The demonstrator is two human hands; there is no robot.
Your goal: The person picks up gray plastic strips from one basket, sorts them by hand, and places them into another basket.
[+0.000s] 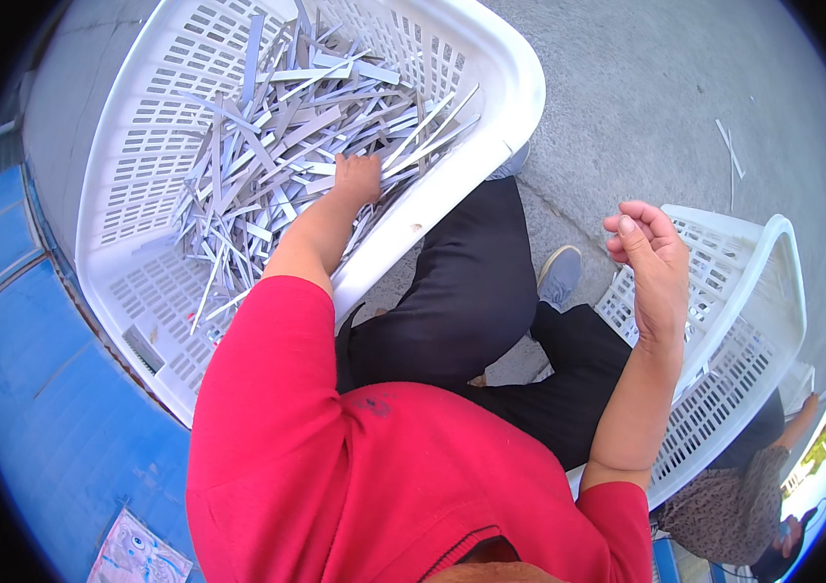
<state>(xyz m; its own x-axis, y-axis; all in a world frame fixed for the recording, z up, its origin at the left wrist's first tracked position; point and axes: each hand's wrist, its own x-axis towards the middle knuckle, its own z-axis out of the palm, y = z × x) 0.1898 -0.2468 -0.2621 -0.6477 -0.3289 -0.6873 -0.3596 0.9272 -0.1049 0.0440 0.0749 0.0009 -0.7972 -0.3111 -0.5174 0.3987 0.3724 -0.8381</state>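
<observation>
In the large white plastic basket [529, 83] at the left lies a tangled heap of thin, flat white and grey strips [277, 146]. My left hand [359, 178] reaches over the basket's near rim into the heap. Its fingers curl down among the strips; the fingertips are hidden, so what they grip cannot be made out. At the right, my right hand [650, 243] is raised by the edge of a second white basket [790, 262]. Its fingers are curled in with the thumb against them, and no strip sticks out.
Blue panels [34, 340] border the left side. A few loose strips [729, 151] lie on the grey concrete floor [626, 87] beyond the second basket. Another person [724, 510] in a patterned top is at the lower right. My legs are between the baskets.
</observation>
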